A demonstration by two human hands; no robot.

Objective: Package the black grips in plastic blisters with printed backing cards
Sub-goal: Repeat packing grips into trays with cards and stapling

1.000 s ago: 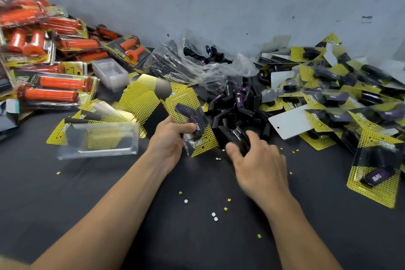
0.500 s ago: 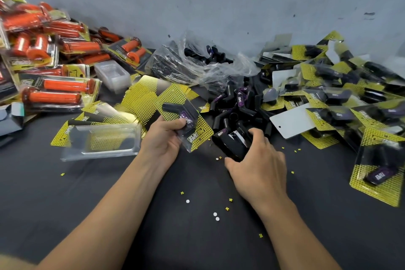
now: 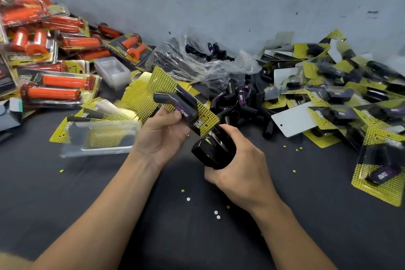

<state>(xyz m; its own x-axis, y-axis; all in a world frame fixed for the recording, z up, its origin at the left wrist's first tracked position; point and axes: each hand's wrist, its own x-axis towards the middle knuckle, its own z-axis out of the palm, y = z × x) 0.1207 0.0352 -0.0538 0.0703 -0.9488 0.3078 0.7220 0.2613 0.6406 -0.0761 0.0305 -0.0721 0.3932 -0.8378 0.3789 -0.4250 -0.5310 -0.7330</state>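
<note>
Right hand (image 3: 241,173) has lifted the black stapler (image 3: 210,151) off the table (image 3: 109,193) to the backing card (image 3: 208,120)'s near-right corner, fingers wrapped round it. Left hand (image 3: 162,136) pinches the blister pack (image 3: 186,105) (thumb on top) above the table. Loose black grips (image 3: 236,103) pile up just behind, finished packs (image 3: 339,98) right, orange packs (image 3: 54,85) far left. Packed grip (image 3: 173,99) runs far-left to near-right.

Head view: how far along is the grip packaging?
Done: a pile of packed black grips at right. In hand: the left hand holds a carded blister pack, the right hand grips a black stapler-like tool by its corner. Still to do: a heap of loose grips, spare cards and an empty blister.
</note>
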